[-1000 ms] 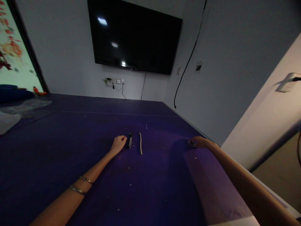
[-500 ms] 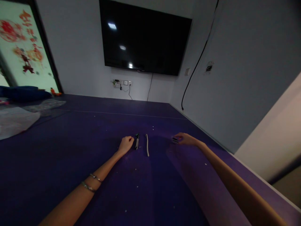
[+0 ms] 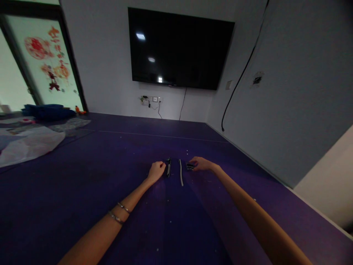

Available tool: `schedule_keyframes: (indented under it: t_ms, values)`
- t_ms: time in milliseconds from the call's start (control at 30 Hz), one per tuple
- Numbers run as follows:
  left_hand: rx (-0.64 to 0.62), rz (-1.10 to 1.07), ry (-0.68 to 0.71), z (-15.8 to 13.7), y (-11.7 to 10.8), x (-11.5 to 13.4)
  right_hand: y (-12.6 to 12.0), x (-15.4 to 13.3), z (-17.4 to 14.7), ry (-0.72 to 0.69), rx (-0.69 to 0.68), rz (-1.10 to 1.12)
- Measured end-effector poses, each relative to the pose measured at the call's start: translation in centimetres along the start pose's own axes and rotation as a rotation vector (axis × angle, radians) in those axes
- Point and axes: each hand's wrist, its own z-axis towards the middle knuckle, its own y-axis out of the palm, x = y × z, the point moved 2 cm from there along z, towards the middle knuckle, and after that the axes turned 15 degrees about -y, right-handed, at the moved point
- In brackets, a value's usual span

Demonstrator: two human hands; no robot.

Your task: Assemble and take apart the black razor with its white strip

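R hand (image 3: 199,163) pinches small dark striped thing (image 3: 190,166); L hand (image 3: 157,170) is curled, can't tell if it holds the thin black-&-white thing (image 3: 168,168) beside it. White stick (image 3: 181,175) lies b/w them on purple top (image 3: 124,154): R hand could knock it, sliding too far L.

Left to right on the tabletop (image 3: 116,158): left hand (image 3: 157,170), an object (image 3: 168,168) just beside it, the strip (image 3: 181,173) mid-line, then a piece (image 3: 190,166) at the right hand (image 3: 202,163)! Sheeting (image 3: 41,143) lies far left; behind everything, a television (image 3: 179,49) hangs on the wall (image 3: 102,55).
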Motion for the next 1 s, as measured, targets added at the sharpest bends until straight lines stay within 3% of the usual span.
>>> schedule_keyframes:
  t_ms: [500,1000]
  values:
    - [-0.011,-0.01,0.029,0.1,0.2,-0.1,-0.1,0.0,-0.4,-0.024,-0.083,-0.036]
    - [-0.022,0.016,0.007,0.0,0.0,0.1,0.1,0.7,-0.6,-0.008,0.022,-0.035]
